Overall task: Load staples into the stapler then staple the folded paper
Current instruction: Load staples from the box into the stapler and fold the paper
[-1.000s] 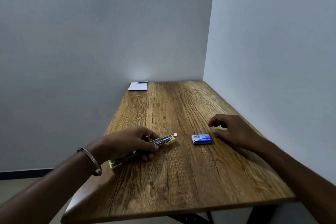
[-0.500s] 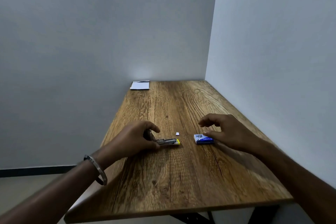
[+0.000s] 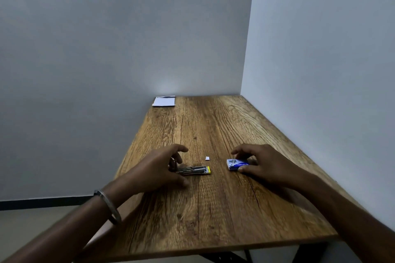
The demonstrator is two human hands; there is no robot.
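A metal stapler (image 3: 193, 170) with a yellow tip lies flat on the wooden table (image 3: 213, 215), tip pointing right. My left hand (image 3: 156, 168) is at its rear end with the fingers loose and spread; the index finger is raised and the thumb lies on the table below the stapler. A small blue staple box (image 3: 236, 164) sits to the right. My right hand (image 3: 263, 164) pinches it, thumb on its near edge and fingers round its far right side. The folded white paper (image 3: 164, 101) lies at the table's far left corner.
A tiny white scrap (image 3: 207, 158) lies between the stapler and the box. Walls close in the table at the back and along the right side. The table's left and near edges drop to the floor.
My left hand set the stapler down flat and loosened its grip. My right hand moved left onto the staple box and closed its thumb and fingers on it.
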